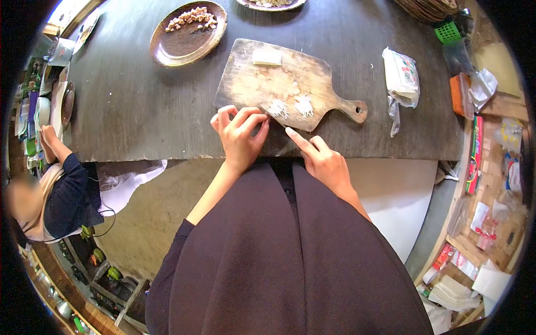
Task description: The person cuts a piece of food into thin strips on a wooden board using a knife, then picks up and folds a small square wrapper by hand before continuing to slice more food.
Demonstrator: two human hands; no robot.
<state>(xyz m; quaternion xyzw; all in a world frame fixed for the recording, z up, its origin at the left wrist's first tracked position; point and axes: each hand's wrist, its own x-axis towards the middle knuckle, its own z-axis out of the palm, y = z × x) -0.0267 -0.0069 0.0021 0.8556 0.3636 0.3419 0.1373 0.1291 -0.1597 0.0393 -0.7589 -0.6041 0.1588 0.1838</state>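
A worn wooden cutting board (243,78) lies on the dark table, its handle toward the right. On it rest a white block (267,57) near the far edge and two small piles of thin white shreds (304,106). My left hand (241,134) is at the board's near edge, fingers bent and pinched beside the left pile; what it grips is too small to make out. My right hand (321,162) is at the near edge too, index finger stretched along what looks like a thin knife, its handle hidden in the curled fingers.
A brown plate (181,47) with chopped pieces stands at the far left, another plate (272,6) at the far edge. A white plastic package (401,78) lies right of the board. Another person (61,190) sits at the left. A green basket (448,33) stands far right.
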